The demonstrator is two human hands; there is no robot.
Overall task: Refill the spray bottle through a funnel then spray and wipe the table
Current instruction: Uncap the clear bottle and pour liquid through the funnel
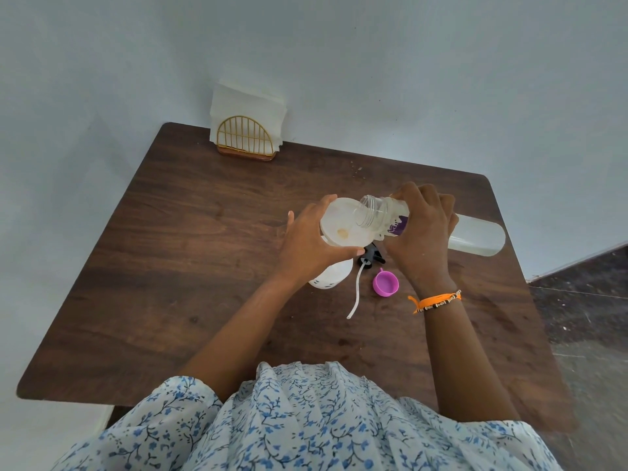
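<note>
A dark brown wooden table [190,253] with rounded corners fills the middle of the view, its far edge up against a plain pale blue-grey wall [373,62]. At that far edge stands a gold wire napkin holder [245,140] packed with white paper napkins [244,103]. Off to the right there's dark speckled floor [584,300], and the light is soft and even throughout

Dark brown wood-grain worktop [210,266]: matt. Translucent white plastic funnel [339,226]: smooth. Clear plastic refill bottle [380,215]: glossy. Gold wire napkin holder [245,139]: metal; white napkins [244,103]: paper.
</note>
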